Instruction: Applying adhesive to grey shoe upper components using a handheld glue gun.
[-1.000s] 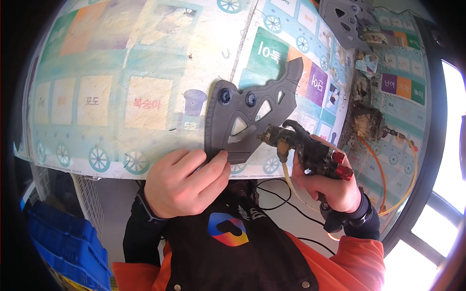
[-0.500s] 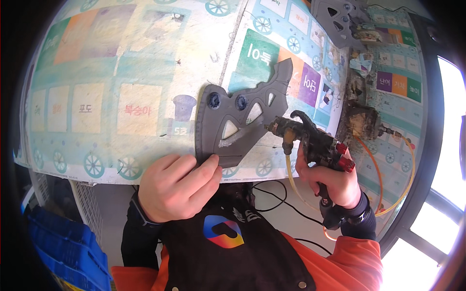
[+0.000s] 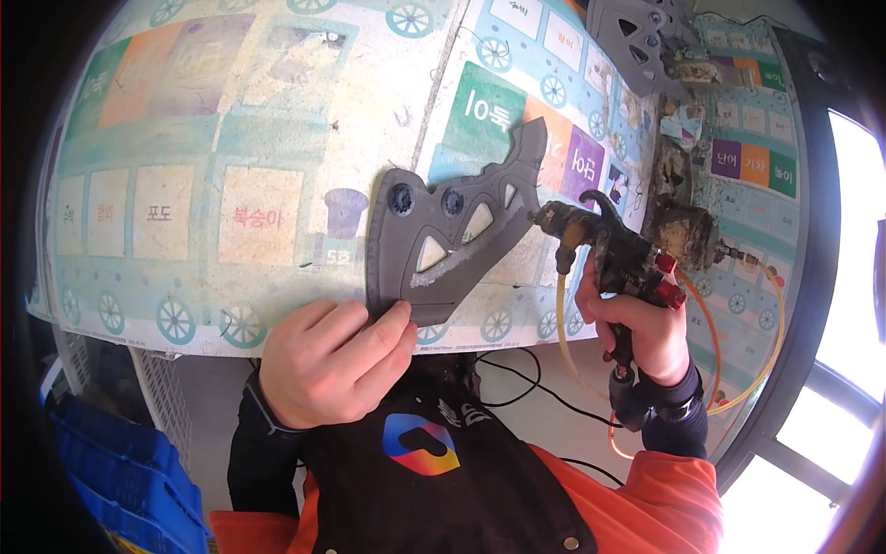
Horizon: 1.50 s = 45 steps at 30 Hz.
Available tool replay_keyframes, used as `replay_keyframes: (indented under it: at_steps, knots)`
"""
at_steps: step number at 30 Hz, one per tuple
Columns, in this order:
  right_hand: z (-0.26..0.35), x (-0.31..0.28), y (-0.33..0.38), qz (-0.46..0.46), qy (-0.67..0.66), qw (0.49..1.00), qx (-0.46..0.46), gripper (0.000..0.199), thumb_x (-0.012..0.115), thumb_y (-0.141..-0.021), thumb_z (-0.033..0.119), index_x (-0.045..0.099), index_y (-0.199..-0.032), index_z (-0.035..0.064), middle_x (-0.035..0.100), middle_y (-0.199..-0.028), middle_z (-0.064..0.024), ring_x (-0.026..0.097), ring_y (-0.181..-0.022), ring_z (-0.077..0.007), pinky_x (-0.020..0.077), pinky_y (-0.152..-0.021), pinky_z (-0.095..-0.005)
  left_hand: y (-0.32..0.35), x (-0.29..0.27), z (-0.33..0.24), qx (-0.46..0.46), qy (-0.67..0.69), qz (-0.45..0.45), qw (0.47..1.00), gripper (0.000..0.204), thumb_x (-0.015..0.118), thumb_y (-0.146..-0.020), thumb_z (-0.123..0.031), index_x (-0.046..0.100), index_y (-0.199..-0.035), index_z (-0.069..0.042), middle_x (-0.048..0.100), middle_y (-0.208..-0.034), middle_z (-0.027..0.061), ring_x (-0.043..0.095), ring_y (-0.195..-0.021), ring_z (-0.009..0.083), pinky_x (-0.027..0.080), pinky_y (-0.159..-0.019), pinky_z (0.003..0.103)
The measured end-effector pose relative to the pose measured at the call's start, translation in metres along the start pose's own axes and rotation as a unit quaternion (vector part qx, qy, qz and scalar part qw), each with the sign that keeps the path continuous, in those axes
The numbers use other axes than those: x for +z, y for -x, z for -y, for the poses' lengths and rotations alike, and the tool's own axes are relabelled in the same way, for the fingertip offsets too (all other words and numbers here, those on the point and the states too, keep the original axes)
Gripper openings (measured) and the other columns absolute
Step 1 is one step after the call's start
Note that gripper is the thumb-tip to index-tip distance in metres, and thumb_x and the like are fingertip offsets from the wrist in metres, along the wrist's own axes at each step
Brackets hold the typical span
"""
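Note:
My left hand (image 3: 338,365) pinches the near lower corner of a dark grey moulded panel (image 3: 392,263) with several cut-outs and two round dark studs. A pale whitish streak runs along the panel below the cut-outs. The panel lies over the covered table by its front edge. On the right, my right hand (image 3: 637,331) is wrapped round the grip of a black spray gun (image 3: 616,258) with red knobs. Its nozzle points left, close to the panel's right edge, not touching it. A clear yellowish hose hangs below the nozzle end.
The table (image 3: 277,295) has a worn, printed covering. More grey panels (image 3: 637,42) lie at the far right. A crusted pot (image 3: 688,231) with hoses stands right of the spray gun. Blue crates (image 3: 120,471) stand at lower left, and black cables (image 3: 517,374) hang below the table edge.
My right hand has moved the spray gun to the right and slightly down along the panel. The pale streak now reaches further up toward the panel's right arm. My left hand keeps its pinch.

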State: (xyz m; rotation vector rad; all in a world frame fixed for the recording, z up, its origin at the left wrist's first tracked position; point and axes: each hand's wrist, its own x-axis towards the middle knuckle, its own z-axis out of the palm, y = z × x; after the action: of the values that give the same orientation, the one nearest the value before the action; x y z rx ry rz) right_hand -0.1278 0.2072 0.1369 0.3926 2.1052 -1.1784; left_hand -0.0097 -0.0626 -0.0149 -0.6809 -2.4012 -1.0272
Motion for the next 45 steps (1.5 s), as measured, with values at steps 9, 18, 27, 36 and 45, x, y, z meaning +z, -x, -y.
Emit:
replay_keyframes:
  at_steps: [9, 18, 27, 36, 45]
  knots:
    - [0.006, 0.002, -0.009, -0.001, 0.013, 0.999, -0.033, 0.029, 0.066, -0.085, -0.003, 0.066, -0.114, -0.0008, 0.068, -0.082, -0.0047, 0.053, -0.052, -0.008, 0.0401, -0.048, -0.0234, 0.0, 0.001, 0.0, -0.002, 0.004, -0.005, 1.0, 0.012, 0.078, -0.075, -0.004, 0.073, -0.085, -0.002, 0.073, -0.1, 0.007, 0.055, -0.066, 0.0145, 0.043, -0.054, 0.027]
    - [0.011, 0.01, -0.006, 0.015, 0.011, 1.0, 0.0, 0.034, 0.067, -0.081, -0.007, 0.066, -0.114, -0.0001, 0.068, -0.085, -0.0034, 0.054, -0.055, -0.0075, 0.0409, -0.05, -0.0232, 0.0, 0.001, 0.001, -0.001, 0.007, -0.007, 1.0, 0.012, 0.078, -0.074, -0.004, 0.073, -0.085, -0.002, 0.073, -0.1, 0.0074, 0.055, -0.066, 0.0148, 0.043, -0.053, 0.027]
    - [0.007, 0.008, -0.001, 0.044, 0.02, 0.999, 0.018, 0.033, 0.067, -0.081, -0.005, 0.063, -0.113, 0.0011, 0.068, -0.086, -0.0022, 0.054, -0.055, -0.0069, 0.0399, -0.05, -0.023, 0.001, 0.001, 0.0, -0.005, 0.012, -0.011, 1.0, 0.012, 0.078, -0.074, -0.003, 0.073, -0.085, -0.002, 0.072, -0.1, 0.0075, 0.056, -0.066, 0.0149, 0.045, -0.054, 0.028]
    - [0.014, 0.015, -0.007, 0.054, 0.016, 0.998, -0.012, 0.032, 0.067, -0.081, -0.004, 0.064, -0.112, 0.0009, 0.068, -0.085, -0.0013, 0.053, -0.055, -0.0062, 0.04, -0.05, -0.0226, 0.001, 0.0, 0.0, -0.01, 0.016, -0.016, 1.0, 0.012, 0.078, -0.075, -0.003, 0.073, -0.085, -0.002, 0.072, -0.099, 0.0069, 0.056, -0.065, 0.0151, 0.046, -0.055, 0.028]
    - [0.013, 0.025, -0.003, 0.066, 0.039, 0.997, -0.009, 0.026, 0.068, -0.086, -0.002, 0.064, -0.111, 0.0025, 0.065, -0.082, 0.0013, 0.052, -0.055, -0.0045, 0.0395, -0.051, -0.0225, 0.002, 0.001, 0.0, -0.007, 0.021, -0.014, 1.0, 0.013, 0.077, -0.073, -0.002, 0.072, -0.085, -0.001, 0.071, -0.099, 0.0079, 0.056, -0.066, 0.0154, 0.046, -0.055, 0.028]
